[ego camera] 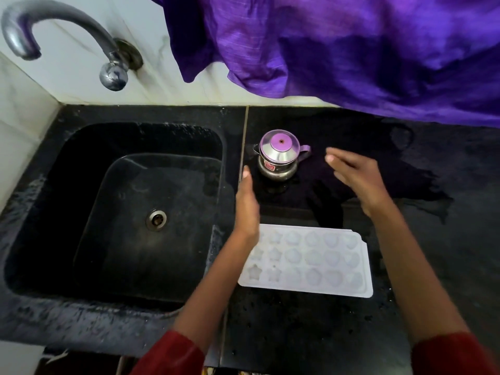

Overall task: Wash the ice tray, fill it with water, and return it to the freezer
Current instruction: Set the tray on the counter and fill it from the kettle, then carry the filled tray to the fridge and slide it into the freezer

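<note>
A white ice tray [311, 262] with star and shell shaped cups lies flat on the black counter, just right of the sink. My left hand [246, 204] hovers above the tray's far left corner with straight fingers, holding nothing. My right hand [357, 180] is raised beyond the tray's far right side, fingers straight and spread, also holding nothing. Between the two hands stands a small steel pot [278, 155] with a lid and a side handle. Neither hand touches the pot or the tray.
A black sink [81, 239] with a metal drain [156, 219] fills the left side. A curved metal tap [67, 39] juts from the tiled wall above it. Purple cloth [351, 50] hangs over the counter's back right. The counter [433, 239] looks wet.
</note>
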The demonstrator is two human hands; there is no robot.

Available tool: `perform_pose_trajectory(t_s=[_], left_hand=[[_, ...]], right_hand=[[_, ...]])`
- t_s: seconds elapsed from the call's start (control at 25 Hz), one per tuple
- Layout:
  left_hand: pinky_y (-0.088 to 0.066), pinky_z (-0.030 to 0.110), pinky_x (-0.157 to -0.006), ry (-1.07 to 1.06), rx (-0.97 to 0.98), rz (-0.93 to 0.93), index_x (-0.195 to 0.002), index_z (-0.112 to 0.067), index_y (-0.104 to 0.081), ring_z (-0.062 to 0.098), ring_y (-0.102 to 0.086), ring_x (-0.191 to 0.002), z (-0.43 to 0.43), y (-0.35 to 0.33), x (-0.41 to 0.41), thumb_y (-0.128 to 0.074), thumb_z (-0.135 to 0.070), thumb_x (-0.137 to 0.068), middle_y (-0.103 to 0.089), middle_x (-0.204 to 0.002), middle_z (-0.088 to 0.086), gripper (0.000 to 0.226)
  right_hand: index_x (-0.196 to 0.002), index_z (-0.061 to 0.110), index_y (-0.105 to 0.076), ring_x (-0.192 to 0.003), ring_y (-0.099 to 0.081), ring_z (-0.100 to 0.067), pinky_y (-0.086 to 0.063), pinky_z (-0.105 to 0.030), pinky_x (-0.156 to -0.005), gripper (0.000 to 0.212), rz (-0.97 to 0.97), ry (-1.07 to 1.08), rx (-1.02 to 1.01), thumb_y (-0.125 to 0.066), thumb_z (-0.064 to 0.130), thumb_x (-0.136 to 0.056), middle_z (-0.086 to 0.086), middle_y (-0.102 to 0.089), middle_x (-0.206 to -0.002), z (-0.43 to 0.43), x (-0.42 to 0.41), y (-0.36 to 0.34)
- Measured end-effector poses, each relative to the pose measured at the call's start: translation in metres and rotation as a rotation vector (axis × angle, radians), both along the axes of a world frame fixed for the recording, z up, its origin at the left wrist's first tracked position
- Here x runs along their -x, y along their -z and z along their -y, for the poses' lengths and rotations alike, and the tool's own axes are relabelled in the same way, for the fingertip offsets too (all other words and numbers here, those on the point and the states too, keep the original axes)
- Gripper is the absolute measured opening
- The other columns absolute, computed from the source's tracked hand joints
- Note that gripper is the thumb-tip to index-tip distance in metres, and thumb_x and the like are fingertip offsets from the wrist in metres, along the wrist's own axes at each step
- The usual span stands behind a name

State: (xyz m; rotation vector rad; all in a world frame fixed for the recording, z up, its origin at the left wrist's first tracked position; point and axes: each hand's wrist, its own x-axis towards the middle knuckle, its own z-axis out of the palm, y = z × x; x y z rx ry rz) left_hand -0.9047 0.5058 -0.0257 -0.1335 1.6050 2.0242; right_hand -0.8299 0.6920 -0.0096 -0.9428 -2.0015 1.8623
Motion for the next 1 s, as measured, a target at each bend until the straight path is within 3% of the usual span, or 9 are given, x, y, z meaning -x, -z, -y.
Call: perform_pose_trajectory(t_s=[0.12,0.24,0.32,0.44,0.56,0.64,0.76,0.92,1.0], left_hand=[[-0.044,0.010,-0.093,-0.006,0.083,-0.009,-0.139,-0.023,-0.040,-0.008,-0.055,-0.111,0.060,0.006,-0.018,-0.034,-0.026,-0.103,-0.053,-0.129,-0.016,0.037],[-0.037,0.034,-0.111,0.031,0.325,-0.053,-0.135,-0.014,-0.052,0.014,-0.051,-0.127,0.111,0.032,-0.040,-0.051,-0.017,-0.097,-0.055,-0.137,-0.001,0.038],[-0.036,0.038,-0.112,0.098,0.406,-0.076,-0.132,-0.010,-0.055,0.020,-0.051,-0.128,0.125,0.044,-0.054,-0.053,-0.010,-0.096,-0.058,-0.133,0.005,0.036],[-0.039,0.042,-0.109,0.092,0.407,-0.063,-0.134,-0.001,-0.051,0.022,-0.055,-0.120,0.122,0.041,-0.067,-0.050,-0.005,-0.096,-0.058,-0.132,0.013,0.038],[-0.045,0.047,-0.103,0.063,0.333,-0.034,-0.131,-0.002,-0.055,0.024,-0.061,-0.113,0.111,0.036,-0.074,-0.051,-0.014,-0.097,-0.063,-0.125,0.013,0.036],[-0.050,0.047,-0.098,0.038,0.297,0.025,-0.130,-0.005,-0.056,0.024,-0.064,-0.109,0.108,0.033,-0.076,-0.051,-0.019,-0.097,-0.065,-0.122,0.013,0.035],[-0.058,0.031,-0.077,0.049,0.262,0.115,-0.124,-0.009,-0.061,0.015,-0.068,-0.098,0.108,0.027,-0.073,-0.052,-0.022,-0.097,-0.069,-0.116,0.008,0.032],[-0.059,0.024,-0.073,0.026,0.213,0.168,-0.127,-0.006,-0.059,0.012,-0.070,-0.088,0.109,0.028,-0.074,-0.060,-0.013,-0.092,-0.070,-0.113,0.009,0.037],[-0.059,0.022,-0.070,0.016,0.206,0.187,-0.127,-0.003,-0.058,0.012,-0.072,-0.081,0.109,0.029,-0.074,-0.061,-0.006,-0.089,-0.074,-0.102,0.005,0.038]], right_hand=[[-0.120,0.013,-0.065,-0.086,-0.062,0.012,-0.048,-0.008,-0.082,0.037,0.081,0.233,-0.067,-0.070,0.019,-0.084,0.000,-0.068,-0.109,0.012,-0.091,0.001],[-0.121,0.013,-0.065,-0.072,-0.064,0.007,-0.051,-0.013,-0.079,0.067,0.191,0.358,0.055,-0.079,0.042,-0.063,-0.003,-0.070,-0.103,0.033,-0.171,0.018],[-0.117,0.015,-0.066,-0.077,-0.066,0.005,-0.052,-0.014,-0.079,0.079,0.212,0.343,0.146,-0.082,0.056,-0.051,0.006,-0.072,-0.096,0.041,-0.197,0.034],[-0.122,0.006,-0.063,-0.082,-0.064,-0.002,-0.050,-0.011,-0.078,0.046,0.189,0.329,0.163,-0.073,0.023,-0.080,-0.006,-0.070,-0.105,0.046,-0.201,0.046],[-0.129,0.002,-0.056,-0.100,-0.060,-0.016,-0.051,-0.013,-0.075,0.042,0.162,0.300,0.247,-0.062,0.010,-0.089,-0.012,-0.062,-0.118,0.052,-0.196,0.049],[-0.130,0.006,-0.056,-0.104,-0.062,-0.016,-0.055,-0.015,-0.075,0.058,0.095,0.293,0.361,-0.074,0.025,-0.078,-0.010,-0.063,-0.119,0.055,-0.193,0.049],[-0.125,0.011,-0.058,-0.107,-0.066,-0.017,-0.056,-0.021,-0.076,0.095,-0.003,0.307,0.527,-0.090,0.045,-0.043,-0.006,-0.069,-0.115,0.058,-0.191,0.052],[-0.120,0.011,-0.061,-0.100,-0.068,-0.016,-0.056,-0.022,-0.071,0.083,-0.028,0.309,0.586,-0.090,0.036,-0.047,-0.003,-0.073,-0.106,0.069,-0.183,0.052],[-0.118,0.010,-0.062,-0.091,-0.070,-0.012,-0.056,-0.020,-0.069,0.048,-0.024,0.328,0.580,-0.077,0.019,-0.074,0.002,-0.075,-0.097,0.071,-0.181,0.053]])
